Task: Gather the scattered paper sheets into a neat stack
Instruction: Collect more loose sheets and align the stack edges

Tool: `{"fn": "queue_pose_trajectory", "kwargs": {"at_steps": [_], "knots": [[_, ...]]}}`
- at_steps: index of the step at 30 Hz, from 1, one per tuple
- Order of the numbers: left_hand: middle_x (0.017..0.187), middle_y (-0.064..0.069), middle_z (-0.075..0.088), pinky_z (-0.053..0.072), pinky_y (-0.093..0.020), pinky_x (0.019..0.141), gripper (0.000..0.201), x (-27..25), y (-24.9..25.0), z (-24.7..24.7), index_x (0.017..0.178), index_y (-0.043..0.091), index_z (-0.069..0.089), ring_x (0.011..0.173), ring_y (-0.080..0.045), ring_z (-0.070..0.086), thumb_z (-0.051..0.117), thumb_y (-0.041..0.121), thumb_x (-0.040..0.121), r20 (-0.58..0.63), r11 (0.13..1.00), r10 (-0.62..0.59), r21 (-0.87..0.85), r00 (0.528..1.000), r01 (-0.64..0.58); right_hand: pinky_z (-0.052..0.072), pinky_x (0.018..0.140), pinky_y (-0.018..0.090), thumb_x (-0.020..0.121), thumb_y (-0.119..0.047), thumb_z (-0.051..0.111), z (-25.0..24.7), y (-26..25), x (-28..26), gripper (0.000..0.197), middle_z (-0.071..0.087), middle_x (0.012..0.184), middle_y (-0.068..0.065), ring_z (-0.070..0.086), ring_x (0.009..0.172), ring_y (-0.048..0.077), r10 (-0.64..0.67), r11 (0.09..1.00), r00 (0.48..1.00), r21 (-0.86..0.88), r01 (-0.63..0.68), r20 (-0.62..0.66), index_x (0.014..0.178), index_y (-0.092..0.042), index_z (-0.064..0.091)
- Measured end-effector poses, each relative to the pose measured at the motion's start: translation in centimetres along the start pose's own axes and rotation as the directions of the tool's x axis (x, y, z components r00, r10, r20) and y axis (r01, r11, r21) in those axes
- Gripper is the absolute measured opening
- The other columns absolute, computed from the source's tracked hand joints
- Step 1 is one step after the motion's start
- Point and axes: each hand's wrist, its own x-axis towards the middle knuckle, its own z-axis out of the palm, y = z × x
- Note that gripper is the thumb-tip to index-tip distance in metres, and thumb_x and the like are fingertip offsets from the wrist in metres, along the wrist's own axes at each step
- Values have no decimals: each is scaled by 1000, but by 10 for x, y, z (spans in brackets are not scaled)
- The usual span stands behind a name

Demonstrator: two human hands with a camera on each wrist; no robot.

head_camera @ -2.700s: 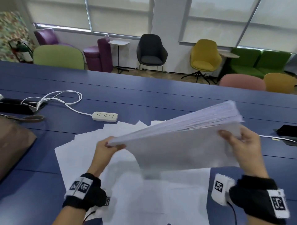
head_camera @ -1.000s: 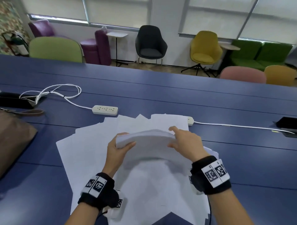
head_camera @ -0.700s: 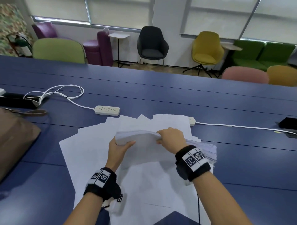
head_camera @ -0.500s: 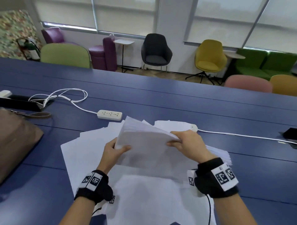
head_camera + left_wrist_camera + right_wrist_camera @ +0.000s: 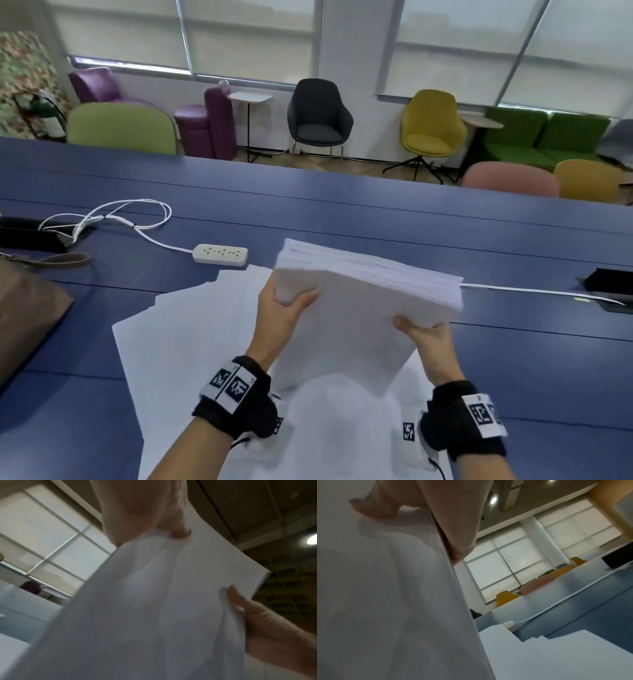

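White paper makes up the thick stack (image 5: 370, 301) at the centre of the head view, lifted off the table and tilted, its far edge higher than the near one. The left hand (image 5: 279, 313) grips the stack's left corner, thumb curled over the top face and fingers hidden underneath. The right hand (image 5: 426, 337) holds the near right edge, thumb pressed on top; in the left wrist view its fingertips (image 5: 240, 599) curl up against the underside of the sheets. Both wrists wear black bands with printed marker tags.

Below the stack, loose sheets (image 5: 205, 342) lie fanned and overlapping across the lower middle of the frame, on the blue table (image 5: 376, 212). Just beyond them, left of centre, sits a white power strip (image 5: 220, 254), its cord looping toward the left edge. A second white cable (image 5: 534, 291) runs from behind the stack toward a black device (image 5: 609, 282) at the right edge. A brown bag (image 5: 27, 308) fills the lower left. Across the top of the frame, coloured chairs (image 5: 431, 126) stand under shaded windows.
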Motion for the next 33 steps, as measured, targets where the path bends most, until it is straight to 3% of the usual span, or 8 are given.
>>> {"fn": "queue_pose_trajectory", "kwargs": {"at_steps": [2,6,9,14,22,25,29,33], "knots": [[85,11,69,52,-15,66,35,-1,-2,-4,96,21,57,74,4,65,74,1,73,-42,1000,-4,14,999,5,51,70,13,65,2,75,2,-5,-1,38,73,78,-18,67,75,-3,-33,999,998,-5,33,45,95,-18,63],[92,9,65,50,-9,66,34,-3,5,1,107,10,55,76,8,64,68,0,78,-101,999,48,30,994,-45,54,69,15,75,6,69,14,-13,5,30,73,72,-16,67,70,-3,-56,995,998,81,56,-5,81,-22,64],[90,13,64,48,-7,66,28,-4,-6,7,98,21,56,76,10,63,67,3,81,-143,998,61,39,988,-56,53,64,12,81,2,65,21,-1,9,25,71,69,-14,66,66,-3,16,997,997,75,-11,-70,78,-23,62],[94,13,63,39,3,64,27,-34,-73,-4,107,17,59,92,-11,62,69,15,82,-118,942,-141,290,983,170,47,74,27,84,-7,65,24,64,-10,11,66,96,11,63,90,25,263,961,956,-52,-271,-128,84,-17,62],[102,2,66,42,-21,73,35,-30,-84,-13,113,11,62,89,-14,60,64,34,86,-65,831,-214,512,975,217,44,73,26,88,-9,59,23,65,5,22,63,96,3,59,89,21,227,952,957,-164,-257,-182,110,-12,60],[117,-7,63,40,-20,81,40,-29,-104,-17,118,6,56,107,-24,59,63,30,87,-25,719,-404,609,914,335,46,88,34,88,-12,58,19,99,10,30,63,113,13,59,104,29,340,868,913,-299,-397,-226,117,-4,57],[132,-15,51,39,-27,96,55,-41,-139,-27,125,-1,44,122,-28,49,60,35,88,-24,453,-687,768,727,454,39,94,31,87,-12,61,15,139,-7,51,51,132,21,50,120,33,496,679,834,-491,-546,-241,131,4,40],[129,-15,53,40,-27,89,58,-36,-149,-29,122,-1,46,117,-28,51,67,36,83,-28,458,-691,756,722,468,37,99,36,86,-24,65,12,151,-9,69,44,136,22,42,127,35,519,616,819,-556,-558,-247,138,2,28]]}}
